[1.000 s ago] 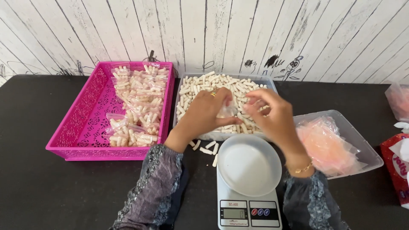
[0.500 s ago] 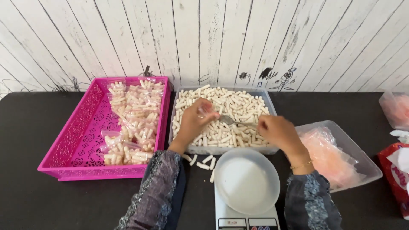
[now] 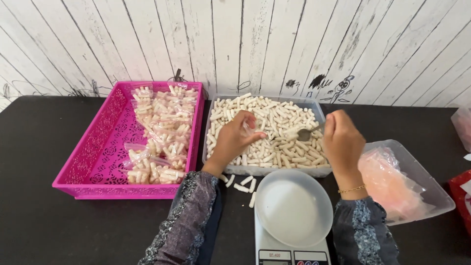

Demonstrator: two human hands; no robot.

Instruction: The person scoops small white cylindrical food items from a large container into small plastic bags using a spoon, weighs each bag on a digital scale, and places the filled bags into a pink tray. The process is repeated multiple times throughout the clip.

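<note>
Landmark: clear tray (image 3: pixel 314 172) of white stick snacks (image 3: pixel 274 127), centre of the black table (image 3: pixel 44 147). Left hand (image 3: pixel 235 140) over the tray's left half, fingers pinched on a small clear bag (image 3: pixel 247 128). Right hand (image 3: pixel 342 142) over the tray's right edge, closed on a metal spoon (image 3: pixel 304 133) whose bowl lies among the sticks. Just in front of the tray: white bowl (image 3: pixel 293 206) on a scale (image 3: pixel 289 252), loose sticks (image 3: pixel 244 185) beside it. Left of the tray: pink basket (image 3: pixel 93 162) with filled bags (image 3: pixel 162 127).

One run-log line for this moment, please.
left hand: holds small clear bag | right hand: holds spoon | both over tray of white sticks
</note>
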